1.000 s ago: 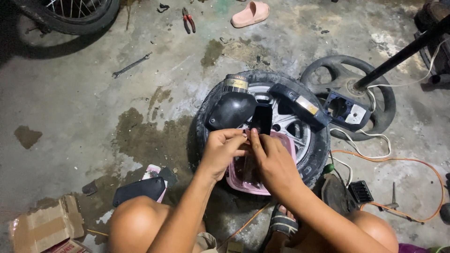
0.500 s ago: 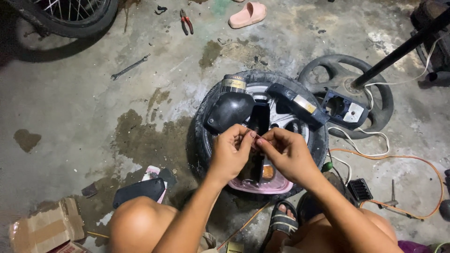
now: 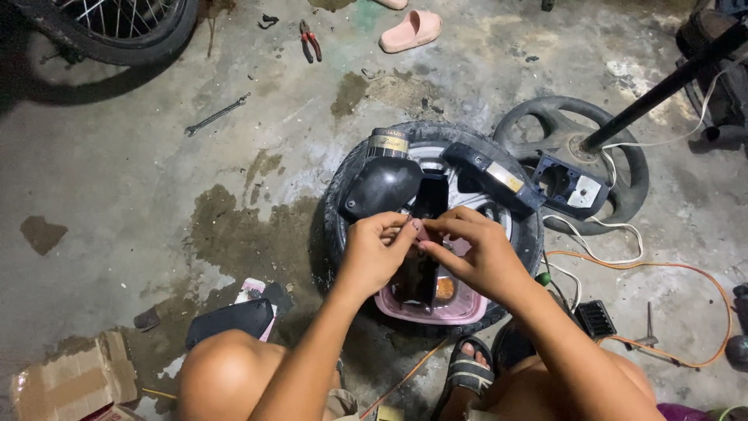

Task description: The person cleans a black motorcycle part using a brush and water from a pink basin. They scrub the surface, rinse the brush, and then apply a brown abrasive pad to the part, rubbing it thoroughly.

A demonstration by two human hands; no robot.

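Taking the tyre (image 3: 343,210) on the floor as the landmark: far to its left lie a torn cardboard box (image 3: 74,382) and, further up, a wrench (image 3: 216,114). Over the tyre's middle, the left hand (image 3: 372,253) has its grip pressed together on a small pinkish piece (image 3: 421,231), thumb and forefinger pinching it. The right hand (image 3: 477,251) meets it there, fingertips closed on the same piece. It looks tiny, light and easy to drop, so a fingertip pinch at its edges suits it; whether it is stiff I cannot tell. Just below sits a pink bowl (image 3: 460,310). To the tyre's right runs an orange cable (image 3: 686,273).
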